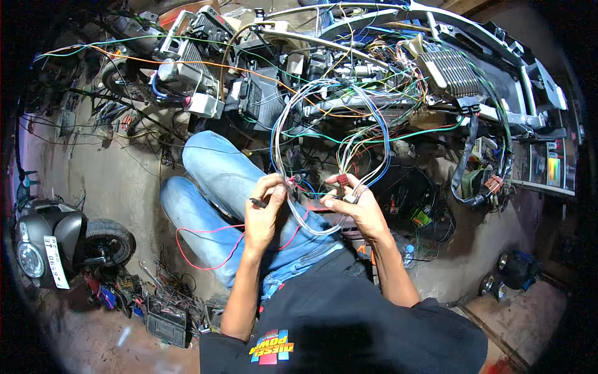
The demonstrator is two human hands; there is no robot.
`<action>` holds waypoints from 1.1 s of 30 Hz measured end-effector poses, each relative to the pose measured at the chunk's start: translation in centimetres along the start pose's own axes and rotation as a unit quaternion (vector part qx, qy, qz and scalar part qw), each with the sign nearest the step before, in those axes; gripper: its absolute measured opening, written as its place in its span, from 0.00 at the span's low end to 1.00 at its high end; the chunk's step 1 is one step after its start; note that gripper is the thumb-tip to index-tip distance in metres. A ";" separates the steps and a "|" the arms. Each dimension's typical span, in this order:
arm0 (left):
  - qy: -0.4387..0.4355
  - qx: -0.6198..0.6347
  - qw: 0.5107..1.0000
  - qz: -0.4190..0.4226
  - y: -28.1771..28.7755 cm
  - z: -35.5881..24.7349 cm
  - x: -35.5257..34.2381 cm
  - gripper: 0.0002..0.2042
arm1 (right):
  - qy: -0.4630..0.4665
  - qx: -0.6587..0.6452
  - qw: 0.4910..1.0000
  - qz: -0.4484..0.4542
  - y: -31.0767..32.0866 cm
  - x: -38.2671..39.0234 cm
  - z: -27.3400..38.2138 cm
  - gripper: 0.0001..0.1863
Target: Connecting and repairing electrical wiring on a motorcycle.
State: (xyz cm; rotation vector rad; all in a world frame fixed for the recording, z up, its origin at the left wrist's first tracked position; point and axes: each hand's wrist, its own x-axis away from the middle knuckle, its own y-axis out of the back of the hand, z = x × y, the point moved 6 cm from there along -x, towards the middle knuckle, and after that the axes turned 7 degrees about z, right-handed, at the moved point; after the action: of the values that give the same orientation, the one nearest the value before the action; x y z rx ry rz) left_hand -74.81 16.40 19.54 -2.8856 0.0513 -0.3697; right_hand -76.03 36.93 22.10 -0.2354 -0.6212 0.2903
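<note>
My left hand (pixel 265 212) is closed, thumb and fingers pinching a looped bundle of white and blue wires (pixel 278 134) where a thin red wire meets it. A short dark rod-like piece (pixel 258 203) sticks out of the same hand; its kind I cannot make out. Between the fingertips of my right hand (pixel 361 212) is a dark red wire connector (pixel 343 179), from which several thin multicoloured wires (pixel 355 149) fan upward. The loop of wires stands between and above both hands. From the left hand, the red wire (pixel 193 268) trails across my jeans.
A motorcycle frame (pixel 386 15) with exposed wiring spans the far side. On its right sits a finned metal part (pixel 450 73), with a taped harness (pixel 467 156) hanging below. A parked scooter (pixel 53 240) stands at left. An open dark toolbox (pixel 167 321) lies on the floor.
</note>
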 end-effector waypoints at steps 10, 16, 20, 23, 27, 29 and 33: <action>0.074 0.102 0.973 0.191 -3.8 1.1 -4.1 0.11 | 0.039 -0.060 0.996 0.054 1.0 0.1 1.3 0.18; 0.128 0.086 0.946 0.285 -4.3 2.0 -4.3 0.12 | 0.088 -0.019 0.996 0.027 1.6 -0.8 1.6 0.19; 0.142 -0.013 0.942 0.304 -4.3 2.4 -4.1 0.10 | 0.095 -0.008 0.995 0.031 1.3 -1.3 1.4 0.23; 0.138 0.008 0.936 0.324 -4.6 1.9 -3.5 0.13 | 0.097 0.000 0.995 -0.020 2.0 -1.8 0.9 0.24; 0.130 0.005 0.933 0.335 -4.7 0.7 -2.8 0.24 | 0.101 -0.010 0.994 -0.039 2.6 -2.5 -0.1 0.24; 0.122 0.008 0.937 0.327 -4.6 0.0 -2.6 0.27 | 0.101 -0.005 0.993 -0.054 2.9 -2.7 -0.6 0.25; 0.085 -0.030 0.946 0.312 -4.2 -1.3 -2.0 0.39 | 0.105 -0.013 0.991 -0.087 3.4 -2.7 -1.1 0.27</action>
State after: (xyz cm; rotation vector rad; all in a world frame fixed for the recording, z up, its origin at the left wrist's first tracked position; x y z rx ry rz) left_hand -77.06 20.28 21.25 -2.6881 0.9874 -0.4881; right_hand -78.07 39.08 18.75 -0.2320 -0.4348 0.0873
